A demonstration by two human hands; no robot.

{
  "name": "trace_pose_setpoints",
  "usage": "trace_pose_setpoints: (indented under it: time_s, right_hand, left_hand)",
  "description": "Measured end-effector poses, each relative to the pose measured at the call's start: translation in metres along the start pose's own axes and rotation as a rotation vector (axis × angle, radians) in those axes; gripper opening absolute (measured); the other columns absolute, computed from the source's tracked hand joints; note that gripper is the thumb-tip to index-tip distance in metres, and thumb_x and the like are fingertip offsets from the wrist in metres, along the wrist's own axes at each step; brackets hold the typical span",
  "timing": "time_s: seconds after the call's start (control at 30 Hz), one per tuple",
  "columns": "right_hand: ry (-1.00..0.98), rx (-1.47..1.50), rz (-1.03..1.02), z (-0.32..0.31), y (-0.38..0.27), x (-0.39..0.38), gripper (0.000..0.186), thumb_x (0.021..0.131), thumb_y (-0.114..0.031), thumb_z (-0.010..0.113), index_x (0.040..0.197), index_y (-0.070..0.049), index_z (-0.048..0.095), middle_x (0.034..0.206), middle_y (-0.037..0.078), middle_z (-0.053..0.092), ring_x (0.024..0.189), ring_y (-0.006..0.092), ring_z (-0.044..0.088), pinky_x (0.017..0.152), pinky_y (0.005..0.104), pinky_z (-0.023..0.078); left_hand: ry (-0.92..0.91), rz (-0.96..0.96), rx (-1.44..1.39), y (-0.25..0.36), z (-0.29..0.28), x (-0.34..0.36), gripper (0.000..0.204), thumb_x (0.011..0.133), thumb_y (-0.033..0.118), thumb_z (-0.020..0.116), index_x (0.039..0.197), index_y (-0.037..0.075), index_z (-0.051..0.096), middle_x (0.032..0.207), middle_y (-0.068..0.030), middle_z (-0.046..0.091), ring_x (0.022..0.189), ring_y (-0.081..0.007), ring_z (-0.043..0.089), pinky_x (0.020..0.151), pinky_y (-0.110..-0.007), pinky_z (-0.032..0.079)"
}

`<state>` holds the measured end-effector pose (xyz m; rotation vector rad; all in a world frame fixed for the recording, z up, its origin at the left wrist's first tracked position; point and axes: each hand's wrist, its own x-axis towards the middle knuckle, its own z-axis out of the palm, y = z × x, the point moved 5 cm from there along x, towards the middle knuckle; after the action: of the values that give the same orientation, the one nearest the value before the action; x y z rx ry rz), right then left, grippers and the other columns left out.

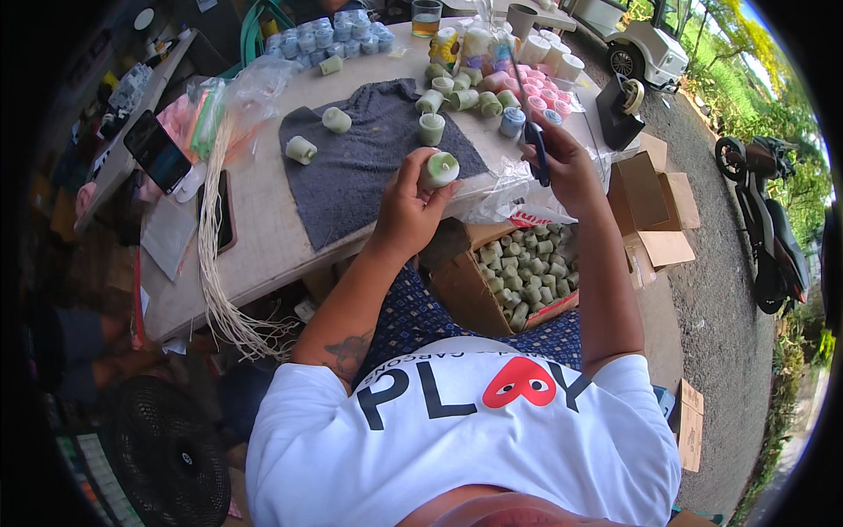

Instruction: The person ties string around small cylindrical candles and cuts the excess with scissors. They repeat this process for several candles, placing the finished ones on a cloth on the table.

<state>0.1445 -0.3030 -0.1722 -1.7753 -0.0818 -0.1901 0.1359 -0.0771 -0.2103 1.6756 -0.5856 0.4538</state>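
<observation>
My left hand point(407, 209) is closed around a small green candle point(440, 170), its pale top turned up toward me. To the right, my right hand point(569, 170) grips a knife point(536, 155) by its dark handle, the long thin blade pointing up and away, apart from the candle. Under and beyond my left hand spreads a dark grey towel point(351, 198). Loose green candles lie on it, one upright point(431, 129) just past my fingers and one tipped over point(301, 150) at the left.
Pink candles point(543, 92) and blue candles point(329, 37) are grouped at the table's far side, near a glass point(426, 18). A box of green candles point(531, 268) stands below the table edge. At left are a bundle of white wicks point(211, 255) and a phone point(158, 151).
</observation>
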Motion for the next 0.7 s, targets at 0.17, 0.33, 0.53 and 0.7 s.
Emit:
trace_pose_setpoints:
  time_s: [0.17,0.33,0.53,0.7]
  right_hand:
    - [0.063,0.54,-0.657,0.001,-0.115,-0.057,0.058,0.086,-0.001,0.06,0.137,-0.002,0.032,0.108,0.017,0.061,0.095,0.0252,0.064,0.081,0.0345,0.053]
    - [-0.032,0.234,-0.584,0.055,-0.069,-0.065,0.054,0.085,0.005,0.06,0.131,-0.008,0.035,0.113,0.014,0.059,0.097,0.0186,0.062,0.087,0.0283,0.048]
    - [0.097,0.468,-0.758,0.043,-0.093,-0.07,0.05,0.088,0.003,0.056,0.131,-0.008,0.032,0.109,0.015,0.059,0.106,0.0239,0.059,0.09,0.0337,0.047]
    - [-0.088,0.259,-0.504,0.067,-0.067,-0.057,0.053,0.087,0.006,0.056,0.132,-0.009,0.032,0.111,0.011,0.056,0.103,0.0156,0.058,0.088,0.0288,0.046]
  left_hand:
    - [-0.031,-0.075,0.092,0.007,0.001,0.001,0.044,0.081,0.011,0.071,0.118,0.007,0.047,0.097,-0.0096,0.062,0.08,-0.0136,0.061,0.068,-0.028,0.051]
    - [-0.008,0.012,0.148,0.015,0.003,0.004,0.045,0.081,0.014,0.072,0.118,0.007,0.048,0.097,-0.0121,0.061,0.079,-0.0186,0.064,0.065,-0.03,0.052]
    - [0.008,-0.044,0.112,-0.001,-0.003,-0.001,0.043,0.081,0.01,0.07,0.118,0.007,0.049,0.1,-0.0136,0.061,0.085,-0.0205,0.064,0.068,-0.031,0.053]
    - [0.011,-0.007,0.169,-0.004,-0.005,0.013,0.044,0.08,0.009,0.07,0.119,0.007,0.048,0.102,-0.0143,0.06,0.087,-0.0217,0.064,0.069,-0.031,0.054]
